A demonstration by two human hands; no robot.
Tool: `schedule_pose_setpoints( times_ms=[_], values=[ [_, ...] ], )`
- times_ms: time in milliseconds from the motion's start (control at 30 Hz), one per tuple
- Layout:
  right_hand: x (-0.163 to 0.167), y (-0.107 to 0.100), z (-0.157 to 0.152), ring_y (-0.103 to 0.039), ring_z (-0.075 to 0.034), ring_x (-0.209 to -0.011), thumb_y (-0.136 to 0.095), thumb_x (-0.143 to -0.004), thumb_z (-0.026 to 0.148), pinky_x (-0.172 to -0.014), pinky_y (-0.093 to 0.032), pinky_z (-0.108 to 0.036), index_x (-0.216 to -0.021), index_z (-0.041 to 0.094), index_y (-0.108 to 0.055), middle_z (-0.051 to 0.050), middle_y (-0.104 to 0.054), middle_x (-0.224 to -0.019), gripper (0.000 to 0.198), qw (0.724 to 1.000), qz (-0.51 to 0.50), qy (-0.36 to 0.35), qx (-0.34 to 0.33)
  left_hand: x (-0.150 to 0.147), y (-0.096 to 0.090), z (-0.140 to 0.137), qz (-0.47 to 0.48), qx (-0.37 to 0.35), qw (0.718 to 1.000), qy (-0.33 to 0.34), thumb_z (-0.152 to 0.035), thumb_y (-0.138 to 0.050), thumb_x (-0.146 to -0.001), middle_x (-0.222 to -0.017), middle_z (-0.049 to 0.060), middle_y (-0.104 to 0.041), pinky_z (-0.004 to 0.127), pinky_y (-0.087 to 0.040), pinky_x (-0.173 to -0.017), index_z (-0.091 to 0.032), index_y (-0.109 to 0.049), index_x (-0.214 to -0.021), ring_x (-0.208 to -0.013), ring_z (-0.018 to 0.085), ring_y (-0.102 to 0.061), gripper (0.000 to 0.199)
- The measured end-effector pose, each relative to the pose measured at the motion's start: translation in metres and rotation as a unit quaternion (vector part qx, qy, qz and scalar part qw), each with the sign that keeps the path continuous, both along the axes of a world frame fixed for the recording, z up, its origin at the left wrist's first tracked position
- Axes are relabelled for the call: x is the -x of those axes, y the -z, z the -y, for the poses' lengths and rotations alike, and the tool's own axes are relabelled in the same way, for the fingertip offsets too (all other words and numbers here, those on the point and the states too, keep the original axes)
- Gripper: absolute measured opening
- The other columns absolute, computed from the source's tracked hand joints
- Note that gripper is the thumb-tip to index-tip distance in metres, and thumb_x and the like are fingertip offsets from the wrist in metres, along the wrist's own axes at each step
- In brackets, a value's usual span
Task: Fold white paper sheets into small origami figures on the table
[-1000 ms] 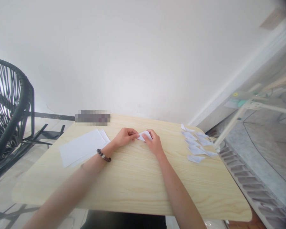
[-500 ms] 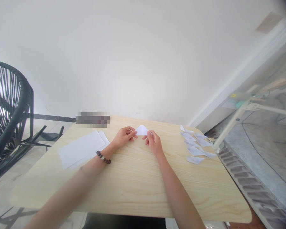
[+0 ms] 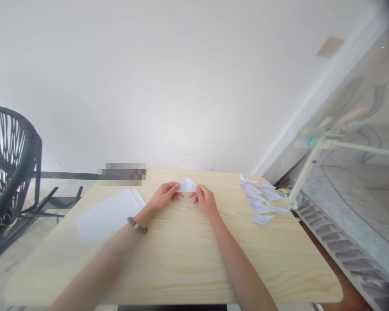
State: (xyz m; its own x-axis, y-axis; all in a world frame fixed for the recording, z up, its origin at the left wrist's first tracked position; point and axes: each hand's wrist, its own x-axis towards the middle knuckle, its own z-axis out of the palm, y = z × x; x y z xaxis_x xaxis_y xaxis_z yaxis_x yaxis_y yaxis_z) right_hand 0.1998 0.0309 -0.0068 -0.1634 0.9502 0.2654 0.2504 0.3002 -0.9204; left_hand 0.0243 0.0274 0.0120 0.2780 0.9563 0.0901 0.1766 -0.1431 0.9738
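A small piece of folded white paper (image 3: pixel 187 185), peaked at the top, is held up over the middle of the table. My left hand (image 3: pixel 166 194) pinches its left corner between thumb and fingers. The right corner is gripped the same way by my right hand (image 3: pixel 204 199). A dark bead bracelet (image 3: pixel 137 225) circles my left wrist. Left of my left forearm lie flat white paper sheets (image 3: pixel 105 215), partly overlapping. Several folded paper pieces (image 3: pixel 257 198) are spread in rough rows at the table's right side.
The pale wooden table (image 3: pixel 181 263) stands against a white wall (image 3: pixel 181 86). A black woven chair (image 3: pixel 14 172) is at the left, near a pixelated dark area on the table's back left edge. A white metal frame (image 3: pixel 306 172) rises beyond the right edge.
My head view has tilted up and shifted slightly. Both hands still hold the folded paper; my fingers have closed further over its two corners, with the right fingers drawn in.
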Motion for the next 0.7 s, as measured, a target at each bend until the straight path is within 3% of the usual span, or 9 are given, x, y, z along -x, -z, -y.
schedule_pose_setpoints(
  times_ms=[233, 700],
  values=[
    [0.0003, 0.0034, -0.0016, -0.050, -0.008, -0.043, -0.028, -0.083, 0.042, -0.045, -0.039, -0.018, -0.072, 0.017, -0.047, -0.002, -0.062, -0.064, 0.033, 1.000, 0.000, 0.011, -0.012, 0.0015, -0.0004, 0.0009, -0.045, -0.004, 0.999, 0.024, -0.045, -0.042, -0.076, -0.078, 0.006, -0.064, 0.023, -0.040, -0.062, -0.010, -0.061, -0.081, -0.064, 0.013, -0.053, 0.040],
    [0.0014, 0.0010, 0.0006, -0.052, -0.008, -0.044, -0.027, -0.083, 0.042, -0.047, -0.040, -0.018, -0.070, 0.017, -0.049, -0.001, -0.062, -0.062, 0.036, 0.999, 0.025, 0.021, -0.018, 0.0001, 0.0022, -0.0004, -0.072, -0.009, 0.997, 0.008, -0.045, -0.042, -0.076, -0.076, 0.005, -0.064, 0.024, -0.040, -0.062, -0.012, -0.060, -0.082, -0.066, 0.014, -0.055, 0.038]
  ],
)
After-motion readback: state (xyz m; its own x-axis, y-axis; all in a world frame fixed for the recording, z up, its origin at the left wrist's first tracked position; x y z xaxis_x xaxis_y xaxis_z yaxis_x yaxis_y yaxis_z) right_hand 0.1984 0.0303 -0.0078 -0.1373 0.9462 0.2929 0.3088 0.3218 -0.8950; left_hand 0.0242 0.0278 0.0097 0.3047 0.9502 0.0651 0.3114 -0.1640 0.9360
